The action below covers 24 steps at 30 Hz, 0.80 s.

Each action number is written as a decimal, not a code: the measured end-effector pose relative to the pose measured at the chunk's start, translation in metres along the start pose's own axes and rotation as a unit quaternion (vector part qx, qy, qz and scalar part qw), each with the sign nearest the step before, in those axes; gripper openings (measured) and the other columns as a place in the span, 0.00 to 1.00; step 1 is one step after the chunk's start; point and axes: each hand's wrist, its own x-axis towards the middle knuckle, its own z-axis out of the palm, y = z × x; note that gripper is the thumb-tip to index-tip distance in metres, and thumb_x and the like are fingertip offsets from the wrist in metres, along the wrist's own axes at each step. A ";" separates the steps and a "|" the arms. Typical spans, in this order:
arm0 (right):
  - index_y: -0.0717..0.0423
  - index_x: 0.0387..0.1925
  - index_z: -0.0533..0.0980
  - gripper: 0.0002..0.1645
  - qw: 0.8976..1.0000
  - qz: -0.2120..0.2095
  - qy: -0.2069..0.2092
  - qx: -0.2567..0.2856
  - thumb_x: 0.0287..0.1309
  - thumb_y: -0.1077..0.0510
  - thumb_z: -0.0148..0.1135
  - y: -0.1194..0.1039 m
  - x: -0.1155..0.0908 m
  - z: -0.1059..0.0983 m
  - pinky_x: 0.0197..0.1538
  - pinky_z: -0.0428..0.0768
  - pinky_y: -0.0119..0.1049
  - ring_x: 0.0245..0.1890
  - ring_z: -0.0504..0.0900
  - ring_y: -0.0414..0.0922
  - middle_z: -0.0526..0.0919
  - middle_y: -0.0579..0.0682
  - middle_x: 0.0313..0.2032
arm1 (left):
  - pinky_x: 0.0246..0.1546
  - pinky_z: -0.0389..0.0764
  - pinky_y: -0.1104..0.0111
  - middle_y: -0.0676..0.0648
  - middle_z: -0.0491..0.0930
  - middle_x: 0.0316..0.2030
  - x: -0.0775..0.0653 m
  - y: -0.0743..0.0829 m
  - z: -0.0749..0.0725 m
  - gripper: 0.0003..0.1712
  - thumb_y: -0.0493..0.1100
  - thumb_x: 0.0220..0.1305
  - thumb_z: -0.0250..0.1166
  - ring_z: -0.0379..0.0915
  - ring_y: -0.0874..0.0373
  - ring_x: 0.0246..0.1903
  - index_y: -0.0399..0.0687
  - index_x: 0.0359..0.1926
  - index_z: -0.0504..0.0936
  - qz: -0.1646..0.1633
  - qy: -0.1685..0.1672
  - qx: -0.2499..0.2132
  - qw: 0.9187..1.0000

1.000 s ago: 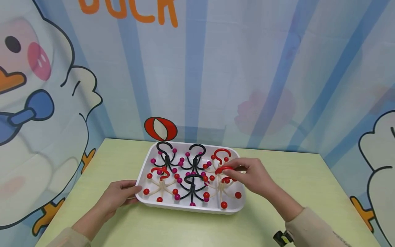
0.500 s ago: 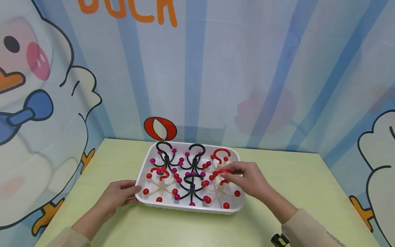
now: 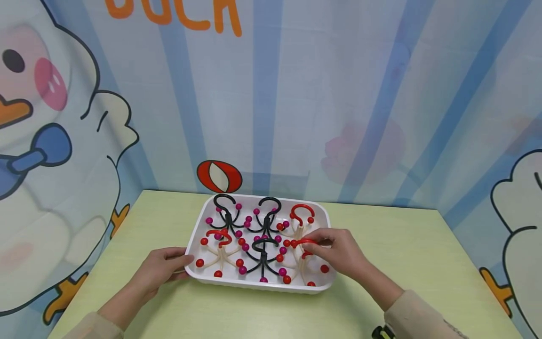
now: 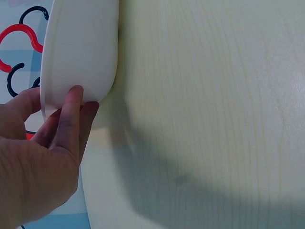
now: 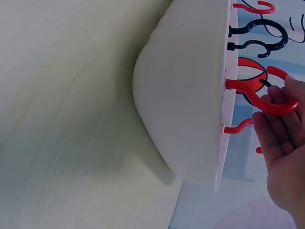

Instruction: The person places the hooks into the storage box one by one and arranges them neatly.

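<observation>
My right hand (image 3: 338, 249) pinches the red hook handle (image 5: 271, 106) of a claw massager with cream legs and red ball tips, over the right near part of a white tray (image 3: 254, 284). In the right wrist view the fingers lie along the hook, which rises above the rim. Its legs partly hide behind the hand in the head view. My left hand (image 3: 163, 266) grips the tray's left near corner, thumb at the rim and fingers (image 4: 71, 109) against the outer wall. In the tray also stand black massagers (image 3: 263, 256) with magenta tips and other red-hooked ones (image 3: 222, 252).
The tray sits on a pale green-yellow table (image 3: 381, 226) with wood grain. Behind the table rises a printed cloth (image 3: 292, 94) with blue stripes and cartoon ducks. A dark device (image 3: 383, 332) shows below the right sleeve.
My right hand has lowered slightly toward the near side with the red-hooked massager, and its ball tips have shifted. The left hand has kept its place on the tray.
</observation>
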 end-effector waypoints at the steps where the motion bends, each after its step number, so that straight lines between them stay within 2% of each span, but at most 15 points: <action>1: 0.43 0.37 0.85 0.09 1.000 0.000 0.000 0.000 0.52 0.51 0.72 0.001 0.000 0.000 0.38 0.85 0.28 0.34 0.84 0.39 0.86 0.38 0.31 | 0.39 0.86 0.65 0.36 0.76 0.54 0.000 0.000 0.000 0.31 0.48 0.62 0.67 0.81 0.55 0.37 0.36 0.61 0.73 0.000 0.000 0.001 1.000; 11: 0.43 0.37 0.85 0.08 1.000 0.006 -0.006 0.007 0.53 0.53 0.72 0.004 -0.003 -0.002 0.37 0.85 0.29 0.35 0.84 0.37 0.86 0.39 0.32 | 0.39 0.86 0.65 0.35 0.76 0.54 -0.001 0.003 0.000 0.32 0.48 0.62 0.67 0.81 0.55 0.36 0.35 0.61 0.72 -0.003 0.000 0.001 1.000; 20: 0.40 0.44 0.83 0.18 1.000 -0.007 -0.022 -0.021 0.51 0.43 0.71 0.006 -0.008 -0.012 0.48 0.84 0.36 0.42 0.83 0.37 0.86 0.38 0.39 | 0.39 0.86 0.65 0.35 0.77 0.53 -0.001 0.004 0.001 0.31 0.48 0.62 0.67 0.81 0.55 0.35 0.35 0.61 0.72 -0.003 0.000 0.006 1.000; 24: 0.41 0.46 0.83 0.19 0.999 -0.015 -0.021 -0.029 0.52 0.44 0.71 0.004 -0.012 -0.022 0.50 0.83 0.36 0.46 0.83 0.39 0.85 0.38 0.43 | 0.39 0.86 0.63 0.35 0.77 0.52 0.000 0.005 -0.001 0.32 0.47 0.61 0.68 0.81 0.55 0.36 0.33 0.61 0.72 -0.003 -0.004 0.002 1.000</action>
